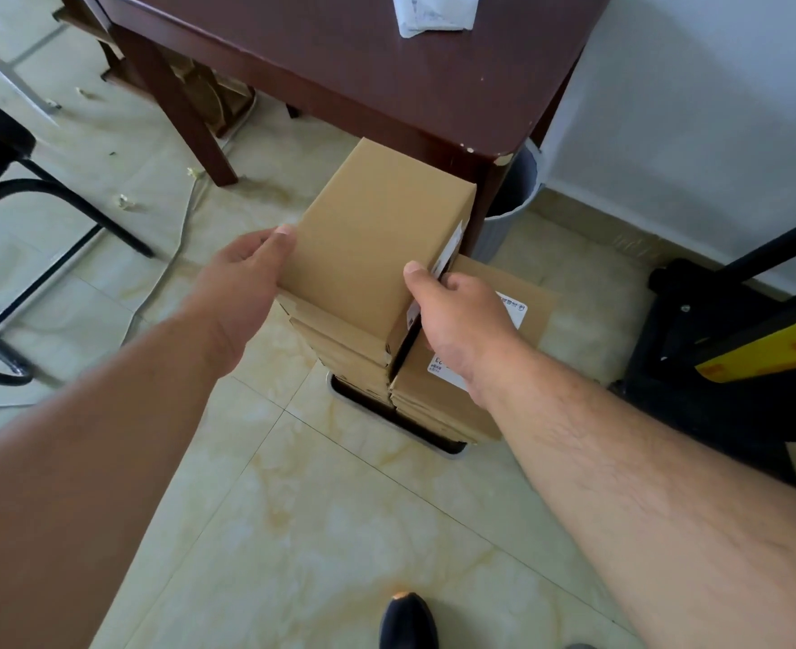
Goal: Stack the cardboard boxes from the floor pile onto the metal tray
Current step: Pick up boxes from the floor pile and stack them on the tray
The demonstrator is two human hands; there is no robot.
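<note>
Black shoe (pixel 408 620) nearest; both hands (pixel 246 274) (pixel 457 316) grip top box (pixel 372 245); white labels (pixel 511 309) unreadable.

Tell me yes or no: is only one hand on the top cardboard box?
No: the left hand and right hand both hold the top cardboard box.

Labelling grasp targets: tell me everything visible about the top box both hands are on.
The top box is plain brown cardboard, long and rectangular, closed, its broad top face bare. A white label sits on its right side. It lies on top of the taller left stack, which stands in the tray, close by the table's corner. The left hand presses its left side, thumb at the top edge; the right hand grips its near right edge, thumb on top.
</note>
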